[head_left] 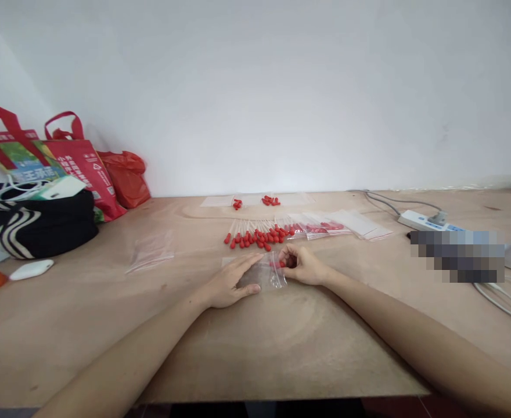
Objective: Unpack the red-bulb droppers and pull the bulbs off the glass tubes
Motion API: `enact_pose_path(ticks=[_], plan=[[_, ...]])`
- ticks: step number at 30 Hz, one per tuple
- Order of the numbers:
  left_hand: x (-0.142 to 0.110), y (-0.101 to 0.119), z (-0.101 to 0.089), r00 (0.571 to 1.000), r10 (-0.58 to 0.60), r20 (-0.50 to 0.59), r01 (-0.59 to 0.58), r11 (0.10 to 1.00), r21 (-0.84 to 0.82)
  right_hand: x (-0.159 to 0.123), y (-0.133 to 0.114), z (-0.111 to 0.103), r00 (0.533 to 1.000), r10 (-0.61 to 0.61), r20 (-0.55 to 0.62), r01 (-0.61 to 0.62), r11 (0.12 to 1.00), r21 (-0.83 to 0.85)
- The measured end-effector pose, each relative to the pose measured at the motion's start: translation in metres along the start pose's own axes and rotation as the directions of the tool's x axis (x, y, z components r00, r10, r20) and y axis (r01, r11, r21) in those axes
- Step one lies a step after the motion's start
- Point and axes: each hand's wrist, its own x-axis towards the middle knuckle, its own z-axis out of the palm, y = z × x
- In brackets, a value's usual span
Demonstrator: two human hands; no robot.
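Observation:
A clear zip bag (262, 277) lies flat on the wooden table in front of me. My left hand (229, 284) rests on the bag's left side, fingers stretched out and thumb apart. At the bag's right end, my right hand (303, 266) pinches a red-tipped stick (277, 265); how much of it is inside the bag I cannot tell. Just beyond both hands lies a row of red-tipped sticks (259, 237), their pale shafts pointing away from me. Overlapping filled zip bags (323, 227) with red tips inside lie to the right of that row.
Smaller groups of red tips (270, 201) lie near the wall. Flat plastic bags (151, 251) are at left. Shopping bags (81, 168), a black bag (42, 223) and a white case (32, 269) fill the left side. A power strip (425, 220) with cables lies right, beside a blurred object.

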Motion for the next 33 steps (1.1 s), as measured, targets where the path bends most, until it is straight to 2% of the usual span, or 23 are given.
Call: enact_pose_path(ticks=[5, 10, 14, 17, 19, 24, 28, 31, 33], plan=[[0.001, -0.002, -0.002, 0.999, -0.021, 0.036, 0.020, 1.000, 0.024, -0.002, -0.002, -0.018, 0.996, 0.037, 0.081, -0.046, 0.993, 0.111], [0.001, -0.004, -0.001, 0.998, -0.016, 0.065, 0.013, 0.999, 0.044, -0.007, -0.003, -0.047, 0.977, 0.201, 0.067, -0.211, 0.948, 0.240], [0.001, -0.005, -0.001, 0.995, -0.026, 0.099, 0.020, 0.998, 0.066, -0.010, 0.000, -0.051, 0.990, 0.106, 0.097, -0.121, 0.977, 0.175], [0.000, -0.005, -0.001, 0.993, -0.034, 0.109, 0.026, 0.996, 0.080, -0.015, 0.000, -0.041, 0.984, 0.039, 0.174, -0.051, 0.997, 0.064], [0.000, -0.005, -0.001, 0.994, -0.028, 0.102, 0.020, 0.997, 0.080, -0.020, -0.002, -0.033, 0.985, 0.007, 0.173, -0.004, 1.000, -0.020], [0.000, -0.005, -0.001, 0.995, -0.027, 0.096, 0.020, 0.997, 0.072, -0.033, -0.001, -0.026, 0.996, -0.066, 0.067, 0.073, 0.990, -0.117], [0.001, -0.005, -0.001, 0.995, -0.026, 0.097, 0.021, 0.998, 0.059, -0.042, 0.007, -0.050, 0.999, 0.020, -0.048, -0.023, 0.997, -0.067], [0.001, -0.004, -0.002, 0.991, -0.045, 0.129, 0.037, 0.997, 0.063, -0.044, 0.014, -0.079, 0.961, 0.070, -0.269, -0.071, 0.997, 0.006], [0.002, -0.003, -0.005, 0.985, -0.060, 0.163, 0.048, 0.996, 0.073, -0.038, 0.015, -0.094, 0.899, 0.100, -0.426, -0.072, 0.994, 0.080]])
